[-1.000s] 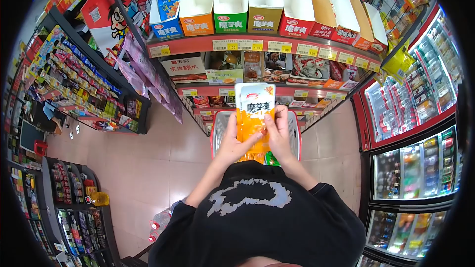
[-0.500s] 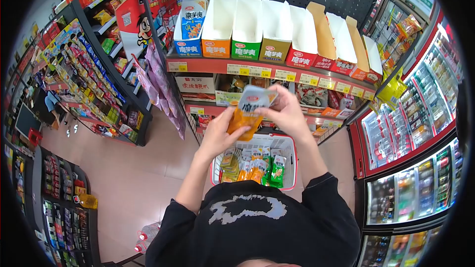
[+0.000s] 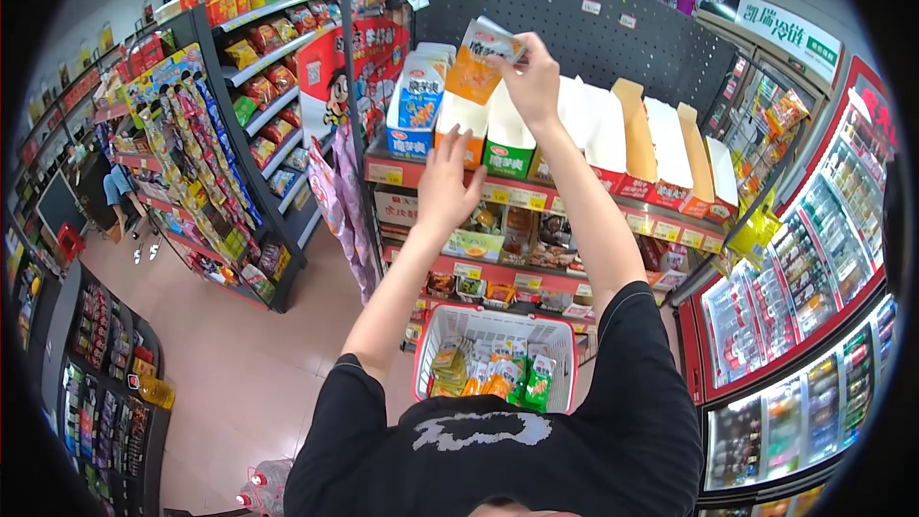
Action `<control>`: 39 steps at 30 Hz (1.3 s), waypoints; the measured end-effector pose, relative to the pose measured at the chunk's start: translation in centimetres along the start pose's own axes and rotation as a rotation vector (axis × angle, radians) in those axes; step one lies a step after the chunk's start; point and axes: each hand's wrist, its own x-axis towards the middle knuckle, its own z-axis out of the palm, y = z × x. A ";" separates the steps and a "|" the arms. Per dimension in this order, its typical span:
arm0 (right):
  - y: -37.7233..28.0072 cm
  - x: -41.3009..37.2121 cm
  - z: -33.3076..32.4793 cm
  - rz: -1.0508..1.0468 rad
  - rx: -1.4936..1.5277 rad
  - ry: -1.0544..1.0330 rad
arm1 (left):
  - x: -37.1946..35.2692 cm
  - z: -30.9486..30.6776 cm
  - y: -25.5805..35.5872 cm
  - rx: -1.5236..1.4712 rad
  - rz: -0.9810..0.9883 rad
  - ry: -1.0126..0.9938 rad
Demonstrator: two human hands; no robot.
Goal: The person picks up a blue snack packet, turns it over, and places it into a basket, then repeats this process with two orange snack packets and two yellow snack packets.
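My right hand [image 3: 532,84] pinches the top corner of an orange snack pouch [image 3: 477,67], held up above the orange display box [image 3: 463,115] on the shelf. The pouch's lower end overlaps the box's opening in this view. Fingers spread, my left hand [image 3: 450,184] is at the front of that orange box and holds nothing. To the left stands a blue display box [image 3: 410,142] filled with blue pouches [image 3: 421,96]. A green display box [image 3: 510,146] sits directly to the right.
Several more cardboard display boxes [image 3: 661,158] line the shelf to the right. Below, a white basket [image 3: 565,345] with a red rim holds green, orange and yellowish pouches [image 3: 503,378]. Drink coolers [image 3: 795,278] flank the right; snack racks [image 3: 215,182] stand left.
My right hand has raised the orange pouch from over the basket up to the orange box. My left hand has let go of the pouch and moved up to the box front.
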 end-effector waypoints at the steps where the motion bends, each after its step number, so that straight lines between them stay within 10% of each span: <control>1: 0.6 0.3 0.7 0.002 -0.094 -0.005 | 0.0 0.2 -0.2 0.003 0.004 -0.001; 7: 3.6 1.8 2.9 0.147 -0.414 -0.197 | -0.4 0.4 -1.2 -0.109 0.013 -0.029; 10: 7.0 1.8 4.3 -0.117 -0.574 -0.225 | -0.6 0.4 -1.5 -0.146 0.031 -0.035; 14: 7.0 1.2 5.3 0.190 -0.811 -0.296 | -0.9 0.5 -1.4 -0.158 0.027 -0.046; 30: 4.2 -0.9 -0.4 -0.258 -0.296 0.019 | -3.6 1.5 -1.0 -0.142 0.109 0.064; 39: 0.7 -22.7 -8.5 -0.107 -0.148 -0.003 | -20.8 5.8 -2.9 -0.260 -0.170 -0.213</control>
